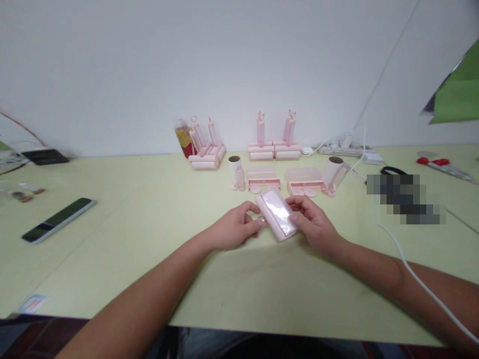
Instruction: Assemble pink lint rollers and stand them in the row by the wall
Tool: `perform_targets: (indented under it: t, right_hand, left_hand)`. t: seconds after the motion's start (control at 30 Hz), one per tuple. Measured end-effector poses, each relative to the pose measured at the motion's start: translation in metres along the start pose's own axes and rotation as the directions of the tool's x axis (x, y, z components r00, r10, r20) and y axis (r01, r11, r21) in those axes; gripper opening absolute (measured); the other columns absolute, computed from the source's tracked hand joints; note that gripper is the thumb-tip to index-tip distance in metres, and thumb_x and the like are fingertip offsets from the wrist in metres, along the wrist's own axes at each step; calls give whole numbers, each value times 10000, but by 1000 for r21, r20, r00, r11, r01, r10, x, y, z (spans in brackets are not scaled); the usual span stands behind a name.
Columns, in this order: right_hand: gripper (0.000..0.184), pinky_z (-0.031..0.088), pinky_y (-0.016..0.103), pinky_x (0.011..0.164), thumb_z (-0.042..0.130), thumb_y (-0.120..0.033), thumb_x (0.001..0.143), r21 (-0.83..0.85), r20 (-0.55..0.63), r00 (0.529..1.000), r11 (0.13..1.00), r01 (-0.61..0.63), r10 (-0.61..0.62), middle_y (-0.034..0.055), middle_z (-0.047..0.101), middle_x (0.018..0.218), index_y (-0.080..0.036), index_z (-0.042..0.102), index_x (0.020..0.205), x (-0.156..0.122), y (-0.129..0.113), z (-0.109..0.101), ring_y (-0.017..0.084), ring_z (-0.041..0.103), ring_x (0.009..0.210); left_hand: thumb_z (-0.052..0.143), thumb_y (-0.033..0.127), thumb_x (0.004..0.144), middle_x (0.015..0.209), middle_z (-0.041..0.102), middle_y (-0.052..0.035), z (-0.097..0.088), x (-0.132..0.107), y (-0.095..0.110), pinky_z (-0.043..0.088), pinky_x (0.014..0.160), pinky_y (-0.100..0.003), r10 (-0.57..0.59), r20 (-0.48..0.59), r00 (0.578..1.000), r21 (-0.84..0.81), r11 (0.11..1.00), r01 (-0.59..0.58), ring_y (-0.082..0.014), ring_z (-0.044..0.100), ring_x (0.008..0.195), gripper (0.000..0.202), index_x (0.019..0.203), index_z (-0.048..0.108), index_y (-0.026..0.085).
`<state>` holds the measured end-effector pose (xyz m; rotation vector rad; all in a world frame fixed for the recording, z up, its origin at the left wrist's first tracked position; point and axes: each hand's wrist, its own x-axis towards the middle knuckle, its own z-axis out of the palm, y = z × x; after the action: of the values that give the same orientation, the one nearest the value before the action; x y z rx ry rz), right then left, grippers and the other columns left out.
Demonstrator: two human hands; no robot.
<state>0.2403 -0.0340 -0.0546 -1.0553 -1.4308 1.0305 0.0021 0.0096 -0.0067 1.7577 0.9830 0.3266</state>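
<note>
Above the table's middle, my right hand grips a flat pink case by its right side, thumb on the shiny clear top. The case is tilted. At its left edge is my left hand, fingers curled and thumb by a small shiny bit I cannot make out. Just behind the case, two open pink boxes have their clear lids raised. Beside them stand two white cardboard tubes, each with a pink translucent cylinder against it.
Pink boxes with upright pink cylinders line the wall, near a yellow-red bottle. A phone lies left. Right are a power strip, red-handled scissors and a white cable crossing my right forearm.
</note>
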Motion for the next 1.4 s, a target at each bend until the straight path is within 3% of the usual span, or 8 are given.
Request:
perform_targets:
  t: [0.13, 0.37, 0.5, 0.6, 0.73, 1.0, 1.2, 1.4]
  right_hand:
    - [281, 426, 291, 700, 563, -346, 860, 15, -8, 995, 995, -94, 95, 26, 585, 953, -213, 563, 1107, 4, 0, 1, 179, 535, 813]
    - [362, 447, 298, 748, 484, -494, 928, 74, 67, 989, 988, -137, 132, 50, 668, 1041, -214, 557, 1145, 3, 0, 2, 204, 595, 889]
    - [454, 460, 297, 677, 422, -554, 952, 12, 202, 975, 995, -95, 91, 48, 692, 959, -220, 520, 1243, -3, 1, 2, 195, 612, 783]
    - [441, 480, 320, 753, 467, -533, 946, -125, 299, 954, 991, 46, -6, 64, 689, 1002, -199, 586, 1207, -6, -2, 2, 208, 624, 863]
    - [449, 487, 336, 803, 497, -499, 946, -249, 397, 915, 950, 187, -75, 86, 687, 1036, -173, 606, 1235, -7, -5, 2, 210, 627, 898]
    - [386, 498, 367, 866, 522, -457, 951, -207, 399, 914, 964, 167, -73, 99, 695, 1108, -181, 610, 1206, -6, 0, 1, 220, 646, 988]
    - [346, 502, 386, 888, 533, -429, 949, -221, 395, 917, 964, 149, -51, 101, 703, 1099, -187, 627, 1178, -5, -1, 1, 222, 653, 1003]
    - [320, 507, 394, 878, 541, -419, 940, -211, 378, 925, 969, 126, -38, 95, 717, 1060, -189, 648, 1135, -4, -2, 3, 223, 660, 966]
  left_hand:
    - [646, 344, 840, 943, 713, -95, -9, -3, 4, 451, 457, -211, -84, 178, 980, -369, 918, 146, -137, 630, 542, 478, 1213, 367, 239]
    - [632, 382, 858, 1035, 675, -163, -15, -6, 10, 532, 497, -253, 99, 178, 979, -537, 844, 12, -179, 664, 686, 474, 1255, 521, 148]
    - [700, 337, 811, 909, 628, -60, -10, -6, 11, 489, 505, -229, 165, 64, 984, -422, 898, -124, -133, 591, 669, 510, 1260, 525, 168]
    - [678, 375, 831, 707, 511, 26, -5, -5, 11, 403, 506, -210, 198, 20, 980, -216, 958, -189, -80, 464, 569, 356, 1090, 611, 139]
    - [633, 403, 854, 664, 473, 35, -3, -7, 12, 361, 569, -216, 250, -45, 967, 89, 965, -245, -84, 440, 603, 277, 887, 642, 128]
    - [613, 335, 794, 594, 501, 34, -31, -16, 17, 309, 521, -224, 241, -232, 942, 500, 860, -97, -98, 437, 544, 207, 702, 585, 151]
    - [618, 379, 756, 734, 661, -17, -83, -20, 2, 420, 598, -260, 125, -418, 900, 540, 830, 136, -168, 584, 657, 225, 786, 670, 162]
    - [649, 452, 751, 782, 680, -52, -119, -10, -15, 482, 529, -260, -47, -508, 860, 303, 925, 230, -179, 624, 655, 348, 927, 686, 155]
